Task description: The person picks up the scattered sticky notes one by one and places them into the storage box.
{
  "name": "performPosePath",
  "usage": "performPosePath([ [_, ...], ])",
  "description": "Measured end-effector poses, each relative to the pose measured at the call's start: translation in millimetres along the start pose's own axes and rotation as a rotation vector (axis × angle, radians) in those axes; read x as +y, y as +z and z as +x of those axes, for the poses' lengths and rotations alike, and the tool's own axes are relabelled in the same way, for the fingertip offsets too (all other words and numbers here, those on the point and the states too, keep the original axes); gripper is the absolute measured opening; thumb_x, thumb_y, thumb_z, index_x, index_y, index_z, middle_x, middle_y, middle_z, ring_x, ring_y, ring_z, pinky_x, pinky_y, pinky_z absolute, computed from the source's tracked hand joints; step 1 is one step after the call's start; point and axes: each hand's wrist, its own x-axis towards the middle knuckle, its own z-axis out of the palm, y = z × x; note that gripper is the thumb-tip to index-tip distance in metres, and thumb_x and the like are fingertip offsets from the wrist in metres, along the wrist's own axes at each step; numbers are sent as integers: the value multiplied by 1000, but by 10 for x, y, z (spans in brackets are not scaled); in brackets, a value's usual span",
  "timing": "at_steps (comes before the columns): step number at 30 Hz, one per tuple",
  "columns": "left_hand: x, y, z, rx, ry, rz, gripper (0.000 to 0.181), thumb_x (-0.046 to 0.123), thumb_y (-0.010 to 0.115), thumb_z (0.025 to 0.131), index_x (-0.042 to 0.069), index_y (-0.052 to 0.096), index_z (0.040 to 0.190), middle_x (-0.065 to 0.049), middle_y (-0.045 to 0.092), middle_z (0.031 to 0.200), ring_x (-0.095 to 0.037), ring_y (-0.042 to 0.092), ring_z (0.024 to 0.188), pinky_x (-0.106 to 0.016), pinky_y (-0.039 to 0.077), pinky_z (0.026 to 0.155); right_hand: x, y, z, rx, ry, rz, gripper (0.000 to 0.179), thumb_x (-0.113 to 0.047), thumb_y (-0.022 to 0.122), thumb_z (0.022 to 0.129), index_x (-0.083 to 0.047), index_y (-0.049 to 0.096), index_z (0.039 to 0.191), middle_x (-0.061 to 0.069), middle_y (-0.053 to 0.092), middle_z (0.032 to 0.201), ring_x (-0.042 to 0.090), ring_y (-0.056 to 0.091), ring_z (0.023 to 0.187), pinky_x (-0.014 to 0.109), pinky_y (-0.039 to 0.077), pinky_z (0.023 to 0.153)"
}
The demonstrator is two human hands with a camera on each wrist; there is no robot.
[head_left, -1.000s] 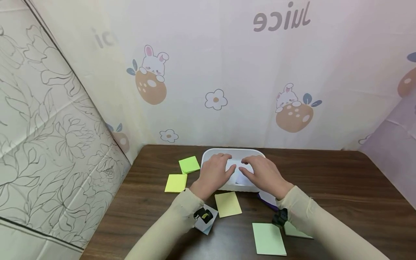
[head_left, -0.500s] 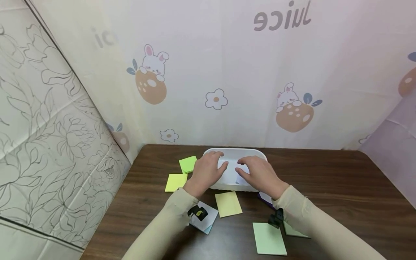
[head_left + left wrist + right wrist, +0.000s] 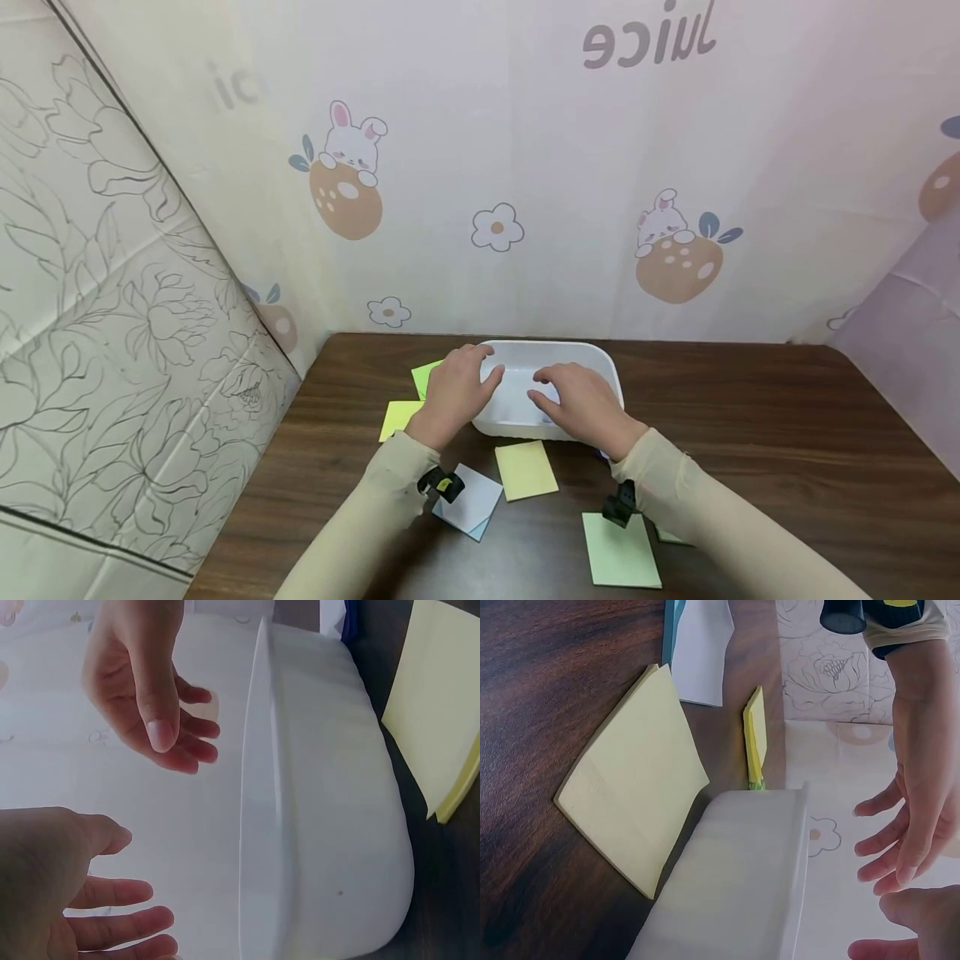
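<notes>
A white plastic box (image 3: 525, 431) stands on the wooden table near the back wall. My left hand (image 3: 453, 387) hangs over its left end, fingers loosely bent. Over its right half is my right hand (image 3: 581, 400), also relaxed. The palms face each other with a gap between, and neither holds anything. In the left wrist view, the right hand (image 3: 150, 690) reaches down from the top and the left hand (image 3: 67, 885) comes in at lower left, beside the box's long rim (image 3: 262, 787). The right hand covers part of the box's inside.
Sticky-note pads lie around the box: pale yellow (image 3: 527, 472) in front, white-blue (image 3: 474, 500) front left, pale green (image 3: 621, 550) front right. A bright yellow pad (image 3: 400, 417) and a lime one (image 3: 423, 375) sit left, partly behind the left hand. A patterned wall sheet (image 3: 495, 125) rises behind.
Both hands have moved left above the box, the left one farther, so the gap between them is wider. The box sits slightly farther right. The right sleeve now covers most of the purple-edged pad.
</notes>
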Motion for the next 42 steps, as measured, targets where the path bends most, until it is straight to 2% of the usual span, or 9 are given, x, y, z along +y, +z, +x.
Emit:
performPosePath([
  [6,-102,13,13,11,-25,-15,38,37,64,99,10,69,126,-10,73,120,-25,70,105,-39,60,75,-14,31,14,2,3,7,31,-31,70,95,-5,74,112,11,76,109,28,71,99,46,56,85],
  [12,-205,-7,18,25,-66,-29,36,33,65,98,8,69,124,-11,74,116,-26,70,100,-42,60,76,-58,53,44,-7,7,14,30,-31,71,95,-6,74,112,9,76,110,28,70,101,46,56,86],
  [26,-445,1,32,-40,-165,-26,39,37,63,99,9,67,127,-12,71,121,-28,68,108,-47,59,81,-144,107,93,-56,16,37,32,-32,69,96,-7,74,115,9,76,111,28,70,102,47,55,87],
  [35,-574,36,71,-59,-186,-23,42,37,63,99,8,66,129,-12,70,123,-31,68,112,-50,58,84,-208,159,120,-59,0,35,31,-32,69,96,-7,74,114,9,76,110,27,70,102,45,56,86],
  [42,-682,74,96,-104,-221,-2,44,36,65,98,7,63,132,-15,68,126,-33,66,114,-51,57,86,-273,196,152,-56,-15,36,29,-31,70,95,-8,74,112,8,76,107,27,70,100,45,56,85],
])
